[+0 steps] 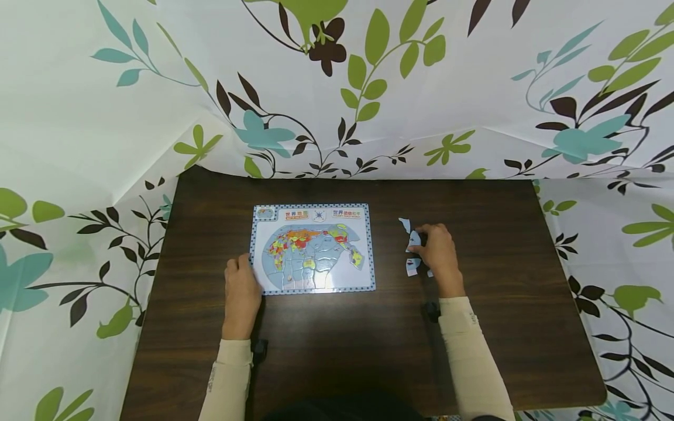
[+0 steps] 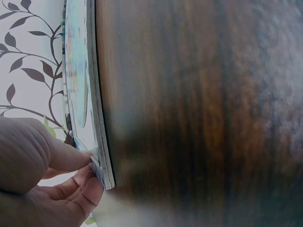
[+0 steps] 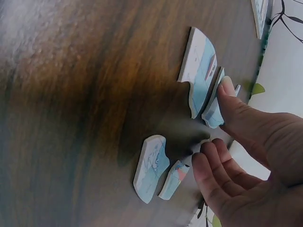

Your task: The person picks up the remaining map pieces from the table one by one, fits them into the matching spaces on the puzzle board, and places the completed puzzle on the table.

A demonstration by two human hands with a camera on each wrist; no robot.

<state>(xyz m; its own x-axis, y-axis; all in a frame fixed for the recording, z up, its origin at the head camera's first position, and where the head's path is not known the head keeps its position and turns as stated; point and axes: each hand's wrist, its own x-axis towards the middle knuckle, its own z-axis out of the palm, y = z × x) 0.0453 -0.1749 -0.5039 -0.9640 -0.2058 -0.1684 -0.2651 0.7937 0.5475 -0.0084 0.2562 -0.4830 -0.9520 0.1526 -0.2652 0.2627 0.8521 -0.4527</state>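
Note:
A world map jigsaw puzzle lies flat on the table, its blue dotted border around a mostly filled map. At its near left corner, my left hand pinches the board between thumb and fingers; the left wrist view shows the thumb on the corner of the board. Right of the board, my right hand is over loose puzzle pieces. In the right wrist view its thumb touches a blue piece, with the fingertips apart from the thumb. A larger white-and-blue piece lies beside that one.
Two more pieces, a rounded one and a small one with a pink patch, lie near the right fingers. The dark wooden table backs onto a leaf-patterned white sheet, which also hangs at both sides.

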